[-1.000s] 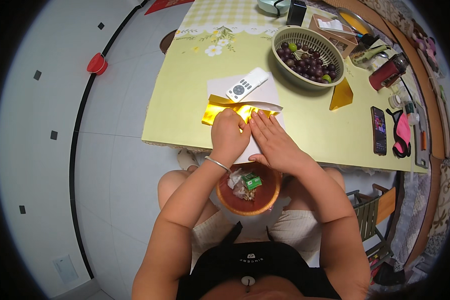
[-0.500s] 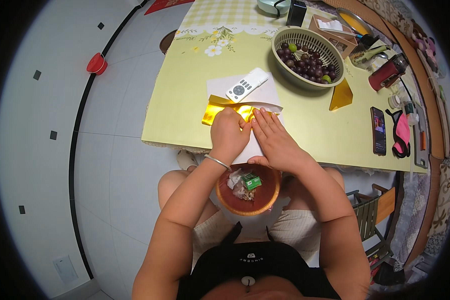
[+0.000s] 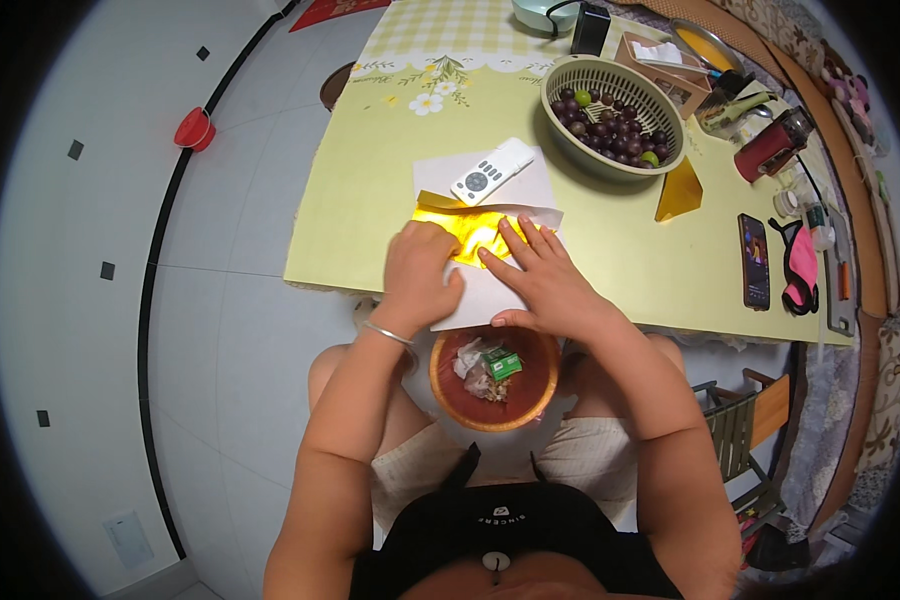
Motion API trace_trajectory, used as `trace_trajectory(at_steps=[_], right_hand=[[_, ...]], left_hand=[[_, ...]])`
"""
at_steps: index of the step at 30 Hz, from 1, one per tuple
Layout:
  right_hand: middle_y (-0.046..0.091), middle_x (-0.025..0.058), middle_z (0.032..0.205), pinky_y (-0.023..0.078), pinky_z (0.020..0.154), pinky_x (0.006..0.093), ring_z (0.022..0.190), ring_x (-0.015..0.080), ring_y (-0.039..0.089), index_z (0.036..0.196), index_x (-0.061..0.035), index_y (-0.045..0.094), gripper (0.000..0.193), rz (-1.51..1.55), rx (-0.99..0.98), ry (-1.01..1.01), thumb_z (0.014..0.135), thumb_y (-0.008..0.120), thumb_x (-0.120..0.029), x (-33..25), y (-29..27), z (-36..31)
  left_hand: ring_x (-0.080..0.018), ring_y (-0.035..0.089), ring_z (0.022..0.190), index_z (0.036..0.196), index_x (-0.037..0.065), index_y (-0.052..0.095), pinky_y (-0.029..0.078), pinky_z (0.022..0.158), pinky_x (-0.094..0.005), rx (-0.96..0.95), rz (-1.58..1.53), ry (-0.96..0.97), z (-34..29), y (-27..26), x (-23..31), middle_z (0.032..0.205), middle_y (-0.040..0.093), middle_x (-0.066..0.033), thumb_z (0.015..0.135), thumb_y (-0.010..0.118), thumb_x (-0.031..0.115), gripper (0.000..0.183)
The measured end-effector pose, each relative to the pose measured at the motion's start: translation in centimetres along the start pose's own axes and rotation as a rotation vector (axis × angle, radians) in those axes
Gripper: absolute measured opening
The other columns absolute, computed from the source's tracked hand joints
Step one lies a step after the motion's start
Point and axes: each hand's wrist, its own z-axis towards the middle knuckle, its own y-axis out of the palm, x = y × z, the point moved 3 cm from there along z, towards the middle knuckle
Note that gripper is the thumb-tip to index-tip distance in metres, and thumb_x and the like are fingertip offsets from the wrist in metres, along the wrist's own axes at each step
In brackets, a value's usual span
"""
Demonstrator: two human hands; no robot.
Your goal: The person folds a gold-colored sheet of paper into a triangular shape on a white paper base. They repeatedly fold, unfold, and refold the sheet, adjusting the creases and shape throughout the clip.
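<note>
Right hand (image 3: 552, 284) on crosswise foil (image 3: 477, 232)

A table (image 3: 355, 205) bears a white sheet (image 3: 478, 300), fruit basket (image 3: 662, 108) and phone (image 3: 755, 262).

Glossy foil (image 3: 482, 240) on matt paper (image 3: 478, 302).
The foil looks metallic, mirror-bright and lightly creased; the paper is smooth. The remote (image 3: 491, 173) is smooth, low-sheen plastic; the basket (image 3: 558, 142), slotted plastic with a satin finish. The tablecloth (image 3: 362, 210) looks smooth and faintly shiny, the phone (image 3: 756, 265) screen glassy. The bangle (image 3: 388, 333) is polished metal, the shorts (image 3: 598, 452) matt, ribbed cloth, the floor (image 3: 210, 345) smooth tile with a soft sheen.
</note>
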Motion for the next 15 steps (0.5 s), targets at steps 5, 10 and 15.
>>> trace_trajectory(at_steps=[5,10,15], right_hand=[[0.030,0.0244,0.164,0.017,0.123,0.0587,0.153,0.0485,0.019,0.149,-0.0234,0.054,0.074,0.101,-0.028,-0.077,0.085,0.073,-0.056,0.5,-1.4,-0.4],[0.044,0.0184,0.158,0.017,0.124,0.0578,0.153,0.0446,0.025,0.127,-0.0186,0.073,0.045,0.384,-0.073,-0.156,0.088,0.075,-0.041,3.3,-2.7,-0.7],[0.062,0.0172,0.141,0.044,0.111,0.0440,0.131,0.0358,0.056,0.100,-0.0067,0.078,0.023,0.451,0.095,-0.025,0.087,0.075,-0.026,2.7,-2.1,-0.6]], left_hand=[[-0.0366,0.057,0.110,0.106,0.004,0.067,0.044,0.099,-0.0480,-0.067,0.079,0.129,-1.3,-2.5,-2.0,0.109,0.062,-0.0126,0.069,0.061,-0.003,0.038],[-0.0351,0.061,0.109,0.108,0.005,0.070,0.049,0.096,-0.0474,-0.104,0.060,0.308,-2.4,-3.1,-1.3,0.113,0.065,-0.0131,0.071,0.066,-0.004,0.038],[-0.0300,0.066,0.094,0.101,0.007,0.072,0.053,0.085,-0.0430,-0.109,-0.079,0.324,-4.0,-2.3,-0.8,0.101,0.071,-0.0080,0.077,0.072,0.002,0.025]])
